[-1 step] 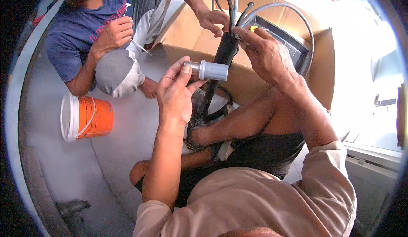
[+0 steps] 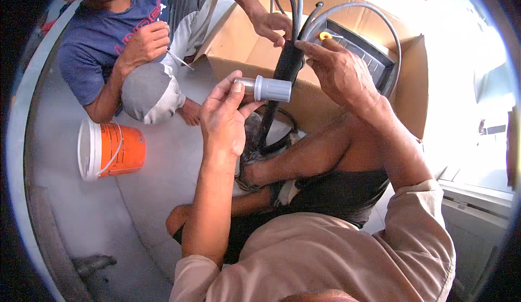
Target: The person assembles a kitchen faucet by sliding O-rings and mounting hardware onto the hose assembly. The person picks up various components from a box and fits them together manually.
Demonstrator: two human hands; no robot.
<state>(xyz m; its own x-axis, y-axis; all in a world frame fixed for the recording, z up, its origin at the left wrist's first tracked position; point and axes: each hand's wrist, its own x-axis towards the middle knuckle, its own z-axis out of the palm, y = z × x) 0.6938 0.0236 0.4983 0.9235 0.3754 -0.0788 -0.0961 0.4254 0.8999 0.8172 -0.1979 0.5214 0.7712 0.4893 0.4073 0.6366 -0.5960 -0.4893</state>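
Note:
My left hand (image 2: pixel 223 112) grips a small cylinder (image 2: pixel 272 89) between thumb and fingers; it has a shiny metallic end and a ribbed grey plastic end. The cylinder lies sideways in front of a tilted black tube (image 2: pixel 288 63). Thick grey and black cables (image 2: pixel 297 9) come out of the tube's upper end. My right hand (image 2: pixel 343 71) is at that upper end, index finger stretched out and touching or nearly touching it, the other fingers loosely bent. Across from me, another person's hand (image 2: pixel 273 26) is at the cables, while that person's other hand (image 2: pixel 147 43) holds a thin white strip.
An open cardboard box (image 2: pixel 410 85) stands behind the tube, with a black slotted tray-like object (image 2: pixel 374 50) and a small yellow ring (image 2: pixel 324 36) in it. An orange bucket (image 2: pixel 127 150) with a white rim lies tipped on the floor at left. My bent legs (image 2: pixel 309 155) are below the tube.
My right hand's fingers have shifted slightly at the tube's upper end, uncovering more of the yellow ring. My left hand keeps the cylinder in nearly the same place.

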